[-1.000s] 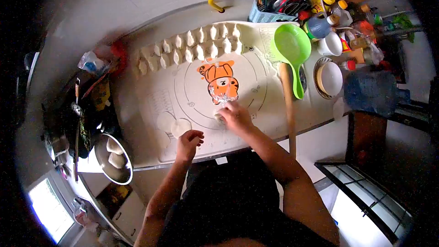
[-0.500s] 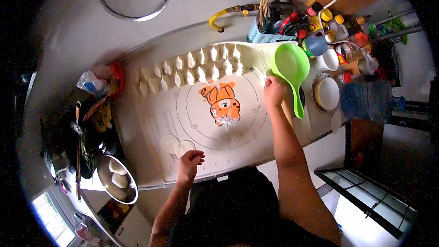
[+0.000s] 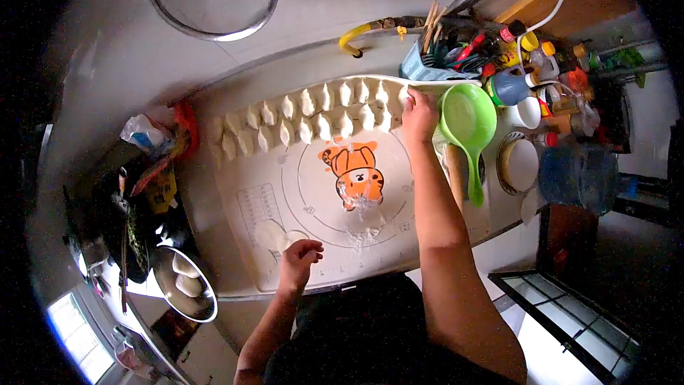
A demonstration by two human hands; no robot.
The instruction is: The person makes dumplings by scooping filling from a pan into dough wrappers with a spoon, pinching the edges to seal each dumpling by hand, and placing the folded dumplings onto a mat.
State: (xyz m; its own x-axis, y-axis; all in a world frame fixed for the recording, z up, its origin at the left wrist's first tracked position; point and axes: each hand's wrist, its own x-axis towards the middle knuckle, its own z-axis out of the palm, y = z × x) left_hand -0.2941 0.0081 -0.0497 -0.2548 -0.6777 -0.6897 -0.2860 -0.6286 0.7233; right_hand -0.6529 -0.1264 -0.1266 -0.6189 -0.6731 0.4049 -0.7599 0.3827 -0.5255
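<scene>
My right hand point(image 3: 421, 115) is at the right end of the upper row, its fingers closed on a white dumpling point(image 3: 405, 93). Two rows of pleated dumplings point(image 3: 328, 95) run along the far side of a pale kneading mat point(image 3: 335, 260) printed with an orange cartoon animal. Close to the near left corner, my left hand point(image 3: 301, 260) hovers with loosely curled fingers and nothing visible in them. Beside it lie a few flat round dough wrappers point(image 3: 271, 234). Loose flour point(image 3: 365, 207) is scattered over the printed animal.
A green ladle-like scoop point(image 3: 467, 117) and a rolling pin point(image 3: 454, 171) lie right of my right arm. Bottles and jars point(image 3: 509, 87) crowd the back right, beside a blue utensil basket point(image 3: 424, 64). Lower left is a bowl with dough pieces point(image 3: 214, 306).
My right hand has moved away from me, from beside the green scoop to the end of the upper row. My left hand stays near the wrappers. The camera view has shifted slightly.
</scene>
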